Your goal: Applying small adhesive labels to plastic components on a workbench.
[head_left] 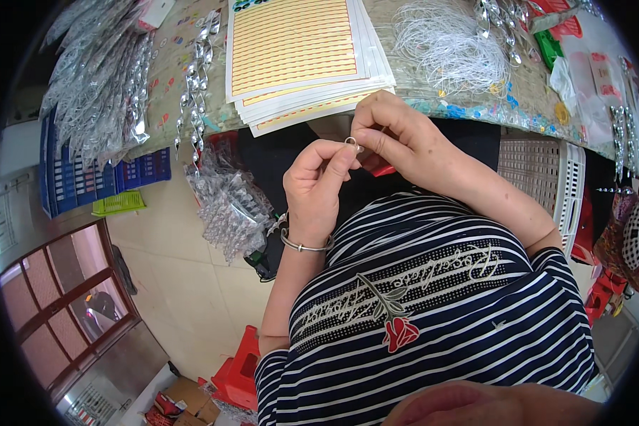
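Note:
In front of my chest, just short of the table edge, my two hands meet fingertip to fingertip. My left hand [314, 183], with a bangle [302, 245] on its wrist, is closed with thumb and forefinger pinched on a small pale ring-shaped piece [351, 141]. My right hand [401, 138] is closed in a pinch against the same piece from the other side; its fingertips partly cover it. Beyond my hands lies a stack of printed sheets [291, 50], yellow with red rows, its near corner overhanging the table edge.
The worn table [170, 92] carries a pile of white cord [451, 53], twisted silver strips [195, 71] and many silver packets [99, 85]. Bagged silver pieces [231, 199] hang below the edge. Blue baskets [85, 177], a white crate [569, 192] and a red stool [241, 369] stand around me.

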A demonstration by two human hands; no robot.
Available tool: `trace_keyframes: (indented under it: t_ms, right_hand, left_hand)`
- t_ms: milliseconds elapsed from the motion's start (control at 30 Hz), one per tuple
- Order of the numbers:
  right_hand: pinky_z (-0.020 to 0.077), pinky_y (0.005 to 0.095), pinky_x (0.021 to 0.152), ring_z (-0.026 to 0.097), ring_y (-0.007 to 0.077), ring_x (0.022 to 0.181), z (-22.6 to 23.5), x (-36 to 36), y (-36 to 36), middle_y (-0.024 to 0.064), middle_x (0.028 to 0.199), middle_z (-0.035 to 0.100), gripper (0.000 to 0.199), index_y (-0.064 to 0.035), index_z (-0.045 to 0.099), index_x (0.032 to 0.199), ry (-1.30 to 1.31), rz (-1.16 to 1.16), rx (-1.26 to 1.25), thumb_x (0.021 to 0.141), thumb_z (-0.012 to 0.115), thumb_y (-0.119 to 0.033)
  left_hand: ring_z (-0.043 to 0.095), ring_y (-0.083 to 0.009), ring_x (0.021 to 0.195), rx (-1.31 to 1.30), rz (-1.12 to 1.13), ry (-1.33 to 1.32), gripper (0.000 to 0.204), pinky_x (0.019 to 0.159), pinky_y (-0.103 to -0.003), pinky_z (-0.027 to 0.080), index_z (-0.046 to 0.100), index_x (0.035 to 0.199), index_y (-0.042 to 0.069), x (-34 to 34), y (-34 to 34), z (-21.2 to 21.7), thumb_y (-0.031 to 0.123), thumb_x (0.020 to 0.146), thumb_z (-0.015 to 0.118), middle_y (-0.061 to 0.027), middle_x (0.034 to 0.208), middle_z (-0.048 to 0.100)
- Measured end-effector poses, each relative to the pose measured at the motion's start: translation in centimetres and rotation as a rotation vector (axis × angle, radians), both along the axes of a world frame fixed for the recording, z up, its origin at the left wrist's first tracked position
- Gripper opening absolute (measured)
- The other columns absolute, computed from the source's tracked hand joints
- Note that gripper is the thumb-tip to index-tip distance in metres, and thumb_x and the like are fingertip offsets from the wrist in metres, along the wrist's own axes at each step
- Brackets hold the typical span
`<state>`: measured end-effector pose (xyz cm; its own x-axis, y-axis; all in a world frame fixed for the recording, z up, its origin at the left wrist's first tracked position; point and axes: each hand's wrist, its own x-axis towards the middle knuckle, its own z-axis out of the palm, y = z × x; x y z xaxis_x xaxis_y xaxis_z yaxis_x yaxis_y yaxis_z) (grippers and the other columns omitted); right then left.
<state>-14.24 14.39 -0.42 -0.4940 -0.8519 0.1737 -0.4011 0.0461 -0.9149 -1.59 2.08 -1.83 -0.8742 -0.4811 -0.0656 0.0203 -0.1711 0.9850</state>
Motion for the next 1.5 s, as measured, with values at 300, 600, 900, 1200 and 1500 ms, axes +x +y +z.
trace_keyframes:
  t_ms: [300, 600, 900, 1200, 1500]
  right_hand:
    - [0.0458, 0.0207, 0.071, 0.054, 0.0062, 0.081, 0.1, 0.2, -0.6, 0.0002, 0.093, 0.05, 0.011, -0.0025, 0.059, 0.095, -0.376, 0.047, -0.063, 0.095, 0.054, -0.013]
    - [0.0461, 0.025, 0.076, 0.055, 0.013, 0.085, 1.7, -0.1, 0.4, 0.0049, 0.091, 0.055, 0.009, -0.0005, 0.059, 0.093, -0.058, -0.067, -0.03, 0.092, 0.057, -0.009]
    - [0.0483, 0.0275, 0.065, 0.058, 0.0191, 0.075, 0.4, 0.8, 0.4, 0.0071, 0.086, 0.055, 0.008, -0.0017, 0.062, 0.091, 0.18, -0.086, -0.029, 0.084, 0.064, -0.004]
    - [0.0493, 0.0294, 0.061, 0.06, 0.0217, 0.071, 0.2, 0.8, 0.2, 0.0076, 0.082, 0.057, 0.011, -0.0014, 0.066, 0.088, 0.36, -0.107, -0.017, 0.078, 0.069, -0.005]
    - [0.0481, 0.0301, 0.055, 0.059, 0.0212, 0.065, 0.1, 0.7, -0.3, 0.0064, 0.079, 0.056, 0.009, -0.0018, 0.065, 0.081, 0.394, -0.101, 0.028, 0.074, 0.07, -0.004]
  left_hand:
    - [0.051, -0.0046, 0.067, 0.205, -0.044, -0.006, 0.01, 0.061, -0.018, 0.04, 0.066, 0.089, 0.001, 0.1, -0.2, -0.1, 0.011, 0.089, 0.064, -0.0013, 0.077, 0.063]
    - [0.052, -0.0038, 0.07, 0.064, 0.04, -0.011, 0.006, 0.06, -0.017, 0.04, 0.066, 0.09, 0.001, 0.2, -0.2, 0.2, 0.006, 0.088, 0.064, -0.0011, 0.078, 0.063]
    - [0.054, -0.0056, 0.073, -0.135, 0.044, -0.025, 0.004, 0.066, -0.019, 0.043, 0.064, 0.089, -0.001, 0.1, 0.0, -0.4, 0.001, 0.086, 0.063, -0.0013, 0.082, 0.062]
    - [0.054, -0.0076, 0.071, -0.347, 0.035, -0.003, 0.006, 0.063, -0.02, 0.043, 0.064, 0.09, -0.001, 0.2, -0.3, -1.7, 0.0, 0.084, 0.065, -0.0038, 0.081, 0.062]
    - [0.054, -0.0084, 0.066, -0.519, 0.042, 0.035, 0.007, 0.059, -0.02, 0.043, 0.063, 0.091, -0.001, -0.1, -0.2, -1.7, -0.003, 0.083, 0.063, -0.0049, 0.08, 0.061]
